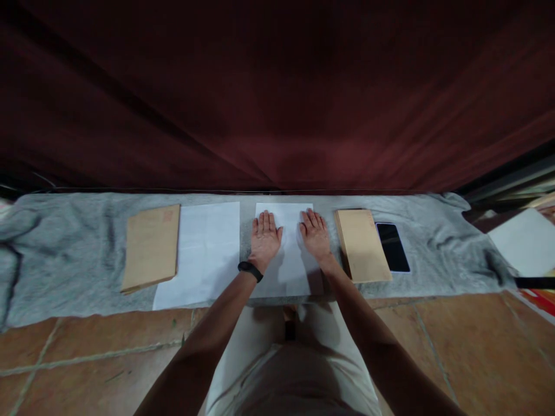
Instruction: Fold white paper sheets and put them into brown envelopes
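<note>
A white sheet of paper (289, 263) lies in front of me on a grey cloth. My left hand (264, 238) rests flat on its left side, fingers stretched out, a black band around the wrist. On the right side of the same sheet, my right hand (315, 234) is spread with the palm down. Left of them are more white paper (208, 248) and a stack of brown envelopes (152, 245) overlapping its left edge. To the right of my right hand sits another stack of brown envelopes (365, 245).
A dark-screened phone (393, 247) lies right of the right-hand envelopes. Grey cloth (78, 248) covers the long narrow surface. A dark red curtain (277, 115) hangs behind it. At the far right is a white panel (524, 242). Brown tiles (108, 370) form the floor.
</note>
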The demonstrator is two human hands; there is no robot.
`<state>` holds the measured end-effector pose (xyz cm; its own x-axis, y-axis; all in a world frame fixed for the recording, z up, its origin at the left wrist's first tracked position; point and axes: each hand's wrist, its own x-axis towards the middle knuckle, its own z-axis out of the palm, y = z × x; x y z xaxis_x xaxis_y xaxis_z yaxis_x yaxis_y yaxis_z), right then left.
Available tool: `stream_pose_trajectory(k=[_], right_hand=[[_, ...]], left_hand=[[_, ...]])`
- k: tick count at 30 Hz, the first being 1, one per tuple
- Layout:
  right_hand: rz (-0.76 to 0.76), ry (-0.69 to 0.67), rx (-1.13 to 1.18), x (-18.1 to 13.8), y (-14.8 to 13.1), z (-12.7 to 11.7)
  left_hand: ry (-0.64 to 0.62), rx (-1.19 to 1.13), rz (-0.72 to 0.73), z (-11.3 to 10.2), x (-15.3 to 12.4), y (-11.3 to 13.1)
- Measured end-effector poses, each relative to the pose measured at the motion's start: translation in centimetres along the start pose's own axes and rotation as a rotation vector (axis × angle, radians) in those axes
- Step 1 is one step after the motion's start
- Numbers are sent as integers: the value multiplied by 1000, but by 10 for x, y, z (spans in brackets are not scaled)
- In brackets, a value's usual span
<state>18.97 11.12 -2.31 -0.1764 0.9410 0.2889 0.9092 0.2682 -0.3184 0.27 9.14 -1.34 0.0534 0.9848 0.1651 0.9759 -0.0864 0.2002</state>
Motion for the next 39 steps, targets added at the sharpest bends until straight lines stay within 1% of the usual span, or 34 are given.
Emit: stream_pose_trajectory(k=[4,9,12,15,24,31,33,35,39], right_hand=[[-1,5,2,-3,-7,-4],[-114,-118,15,-17,-29,-6],[-121,-154,6,-26,-36,-5],[-99,-131,-1,-30,-32,-4],[-27,-65,-22,-36,-3,-10],[18,-40,-32,-37,1,-15],[30,-32,-27,-39,-1,-18],[22,-30,-18,-44,-6,-22],[-71,-67,15,-69,-25,-27]], left_hand=[[-13,9,7,-3,-2,3],[-26,24,28,-2,-4,5],[-25,20,19,0,-4,4],[-24,18,18,0,-4,2],[-52,34,-21,-6,-8,-4],[-9,-46,-37,-9,-14,-16],[16,-66,-37,-11,-20,-16],[31,-82,-2,-15,-31,-13],[-6,-96,127,-22,-69,5]])
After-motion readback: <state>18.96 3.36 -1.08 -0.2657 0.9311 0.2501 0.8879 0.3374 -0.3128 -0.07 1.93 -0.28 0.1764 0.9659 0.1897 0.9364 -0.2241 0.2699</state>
